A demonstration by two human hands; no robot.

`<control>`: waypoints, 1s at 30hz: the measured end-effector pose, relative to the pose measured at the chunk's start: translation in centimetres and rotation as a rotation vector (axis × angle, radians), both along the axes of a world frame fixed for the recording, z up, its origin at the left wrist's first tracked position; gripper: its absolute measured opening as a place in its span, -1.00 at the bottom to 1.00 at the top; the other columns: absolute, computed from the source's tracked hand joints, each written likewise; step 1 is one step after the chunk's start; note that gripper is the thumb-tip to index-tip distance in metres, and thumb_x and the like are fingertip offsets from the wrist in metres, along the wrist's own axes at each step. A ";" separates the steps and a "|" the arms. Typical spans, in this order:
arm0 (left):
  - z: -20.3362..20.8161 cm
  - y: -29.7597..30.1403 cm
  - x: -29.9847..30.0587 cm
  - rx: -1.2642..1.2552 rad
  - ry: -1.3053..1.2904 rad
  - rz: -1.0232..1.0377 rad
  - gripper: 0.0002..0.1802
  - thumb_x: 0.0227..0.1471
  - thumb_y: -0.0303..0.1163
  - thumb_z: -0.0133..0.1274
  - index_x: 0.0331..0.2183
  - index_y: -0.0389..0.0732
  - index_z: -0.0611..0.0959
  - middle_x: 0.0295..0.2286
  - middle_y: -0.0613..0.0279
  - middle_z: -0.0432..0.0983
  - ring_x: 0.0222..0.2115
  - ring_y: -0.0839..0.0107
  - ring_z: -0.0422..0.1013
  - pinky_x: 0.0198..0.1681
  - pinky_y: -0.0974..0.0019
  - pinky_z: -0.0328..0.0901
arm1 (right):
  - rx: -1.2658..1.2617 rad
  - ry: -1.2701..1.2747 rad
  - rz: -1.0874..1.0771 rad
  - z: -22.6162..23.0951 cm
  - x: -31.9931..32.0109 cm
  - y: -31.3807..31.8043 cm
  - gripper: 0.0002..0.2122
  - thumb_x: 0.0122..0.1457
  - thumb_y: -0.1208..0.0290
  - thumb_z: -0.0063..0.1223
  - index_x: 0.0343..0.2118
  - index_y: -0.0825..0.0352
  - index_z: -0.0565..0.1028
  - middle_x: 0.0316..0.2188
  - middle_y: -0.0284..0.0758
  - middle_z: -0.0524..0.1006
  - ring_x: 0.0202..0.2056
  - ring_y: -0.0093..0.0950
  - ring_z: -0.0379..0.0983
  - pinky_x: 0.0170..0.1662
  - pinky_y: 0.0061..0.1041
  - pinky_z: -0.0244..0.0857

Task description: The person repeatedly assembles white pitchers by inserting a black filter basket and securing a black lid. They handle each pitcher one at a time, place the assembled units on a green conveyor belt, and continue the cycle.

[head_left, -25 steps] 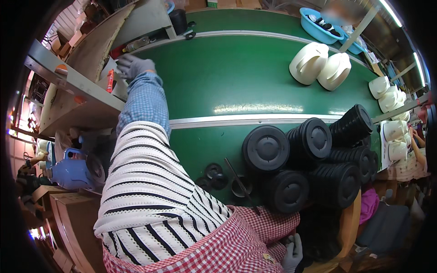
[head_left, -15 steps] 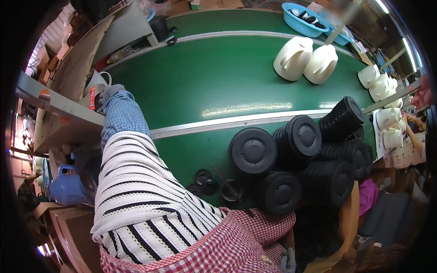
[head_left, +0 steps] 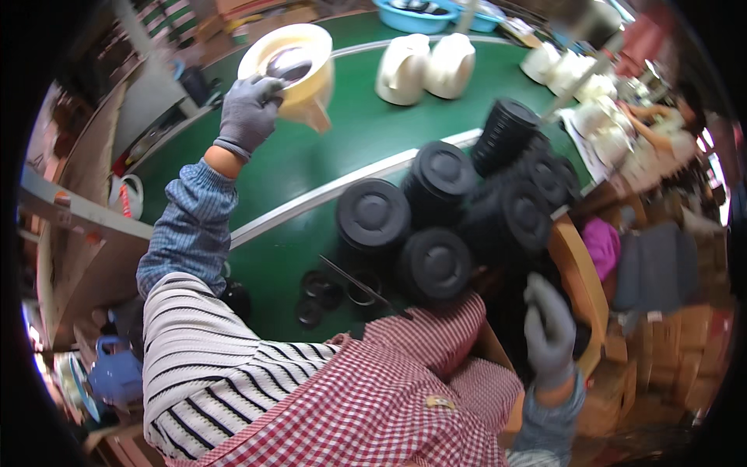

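Note:
My left hand (head_left: 247, 111), in a grey glove, grips the rim of a cream plastic pot (head_left: 299, 68) with a shiny metal inside, held above the green belt (head_left: 311, 167). My right hand (head_left: 549, 331), also gloved, hangs low at the right with fingers apart and nothing in it. It hovers beside several stacks of black round plastic bases (head_left: 436, 214) lying on their sides at the belt's near edge. Two more cream pots (head_left: 426, 66) lie on the belt farther off.
Small black rings and a metal tool (head_left: 342, 286) lie on the belt's near strip. A blue tub (head_left: 428, 14) sits at the far end. More cream pots (head_left: 568, 70) and another person's arm (head_left: 661, 128) are at the right. Cardboard boxes (head_left: 669, 350) stand lower right.
My left arm swung from the far left of the belt up toward the middle, and it now holds a cream pot. My right hand rose into view beside the black stacks.

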State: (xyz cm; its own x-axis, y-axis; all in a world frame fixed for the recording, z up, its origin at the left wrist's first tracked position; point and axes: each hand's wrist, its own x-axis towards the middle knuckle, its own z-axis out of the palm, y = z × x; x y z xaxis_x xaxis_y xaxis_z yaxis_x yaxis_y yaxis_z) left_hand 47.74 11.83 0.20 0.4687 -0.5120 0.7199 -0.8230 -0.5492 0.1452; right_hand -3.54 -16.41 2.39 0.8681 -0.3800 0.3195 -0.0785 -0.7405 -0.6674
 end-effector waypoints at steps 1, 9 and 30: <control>2.0 -2.2 -3.6 -0.041 -0.054 -0.163 -0.76 -0.06 -0.46 0.24 -0.25 -0.07 0.74 -0.34 0.17 0.60 -0.24 0.02 0.49 -0.15 0.04 0.39 | 0.043 -0.078 0.035 2.1 2.6 0.5 -0.52 0.17 0.70 0.01 0.20 0.52 0.41 0.05 -0.10 0.58 -0.03 -0.42 0.55 0.07 -0.47 0.42; 9.6 -10.8 -26.8 0.000 -0.095 -1.074 -0.69 -0.13 -0.52 0.21 -0.24 -0.06 0.70 -0.24 0.29 0.59 -0.18 0.19 0.47 -0.06 0.10 0.34 | 0.309 -0.165 0.008 10.7 3.6 -2.1 -0.54 0.36 0.19 0.07 0.14 0.49 0.43 -0.12 -0.32 0.58 -0.21 -0.58 0.52 -0.08 -0.56 0.42; -18.7 -7.8 -38.0 -0.303 2.852 -1.625 -0.47 0.23 -0.32 0.11 0.18 -0.29 0.51 0.15 -0.03 0.45 0.17 0.19 0.38 0.27 -0.01 0.26 | 1.009 -0.089 -0.191 2.3 -7.4 9.2 -0.48 0.33 0.25 -0.07 0.24 0.52 0.33 -0.02 -0.23 0.56 -0.05 -0.45 0.51 0.06 -0.49 0.36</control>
State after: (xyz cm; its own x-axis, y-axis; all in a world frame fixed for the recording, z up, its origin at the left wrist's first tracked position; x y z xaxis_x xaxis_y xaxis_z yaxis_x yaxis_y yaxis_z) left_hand 9.73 3.99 -18.52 -0.3664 -0.9152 0.1680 0.9217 -0.3322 0.2003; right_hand -10.94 -7.19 4.74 0.7537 -0.6363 -0.1644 -0.0560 0.1871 -0.9807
